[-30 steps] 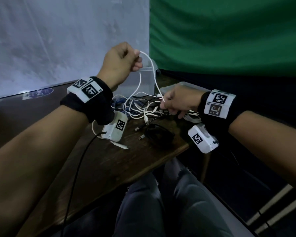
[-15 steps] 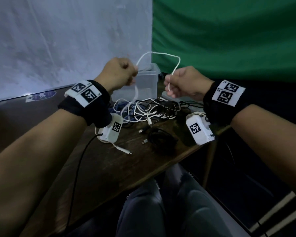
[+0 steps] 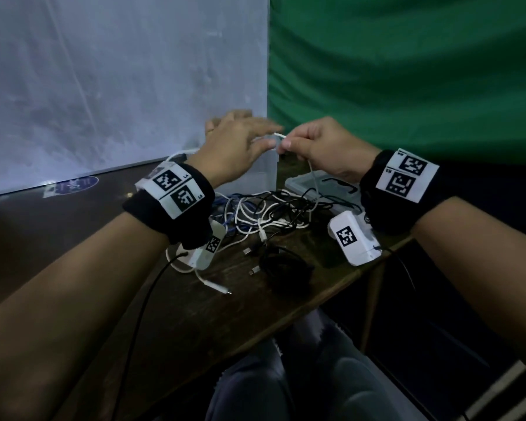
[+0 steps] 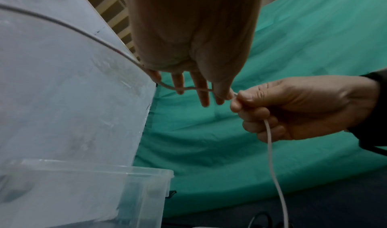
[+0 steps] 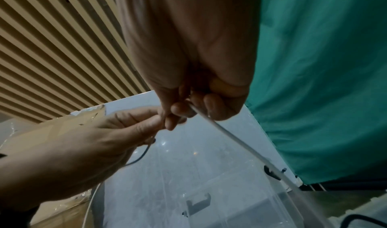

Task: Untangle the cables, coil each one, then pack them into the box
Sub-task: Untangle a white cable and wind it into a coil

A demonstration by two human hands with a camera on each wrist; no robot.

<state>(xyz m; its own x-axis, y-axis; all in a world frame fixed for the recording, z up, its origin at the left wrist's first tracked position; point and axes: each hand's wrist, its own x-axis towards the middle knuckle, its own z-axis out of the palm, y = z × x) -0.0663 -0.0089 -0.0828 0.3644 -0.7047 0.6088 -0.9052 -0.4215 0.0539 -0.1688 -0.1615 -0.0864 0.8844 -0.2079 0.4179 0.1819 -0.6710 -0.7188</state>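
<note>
My right hand pinches a white cable between thumb and forefinger, above the clear plastic box. My left hand is beside it with its fingers straight and spread. In the left wrist view the white cable lies across the left hand's straight fingers and runs on into my right hand. From there it hangs down to the tangle of white, black and blue cables on the wooden table. In the right wrist view the cable leaves the curled fingers and slopes down past the box.
The box's clear lid lies right of the tangle. A coiled black cable sits near the table's front corner, and a loose white plug lies left of it. The table edge runs just under my right wrist. My knees are below.
My right hand lifted the cable from the tangle and brought it over to my left hand. My left hand opened from a fist, its fingers now straight with the cable across them.
</note>
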